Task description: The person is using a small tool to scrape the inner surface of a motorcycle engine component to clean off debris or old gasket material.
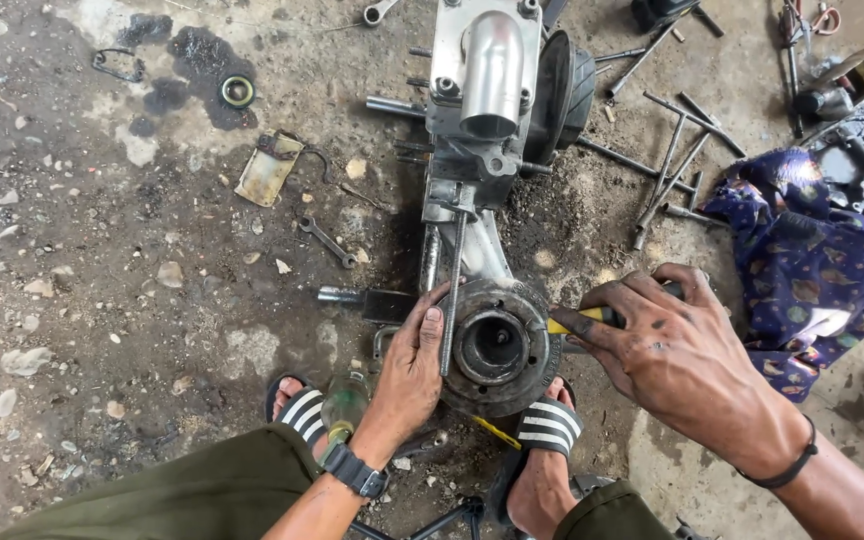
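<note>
Oil-stained concrete, littered with stones and grit, serves as the workshop floor, and an engine casing (pixel 482 200) lies on it between the person's sandalled feet. Its near end is a round, dirty grey hub (pixel 497 347) with a dark open bore, ringed by bolt holes and caked in grime; further off, a bright curved metal pipe (pixel 490 70) sits on the casing.

The left hand (pixel 412 365) is closed narrowly around a long threaded stud (pixel 452 290) that runs along the casing, fingers pressed against the hub's left rim. The right hand (pixel 677 355) grips a yellow-handled tool (pixel 577 320), its tip at the hub's right edge; whether it is seated I cannot tell.

Both hands look greasy, so the tool could slip off the rim and strike the left fingers or gouge the hub. Loose grit around the bore could fall inside. The casing rests only on the ground, so a hard push may roll it toward the feet.

Around it lie a small spanner (pixel 327 240), loose long bolts (pixel 672 165), a bearing ring (pixel 237 91) and a patterned blue cloth (pixel 802 260).
</note>
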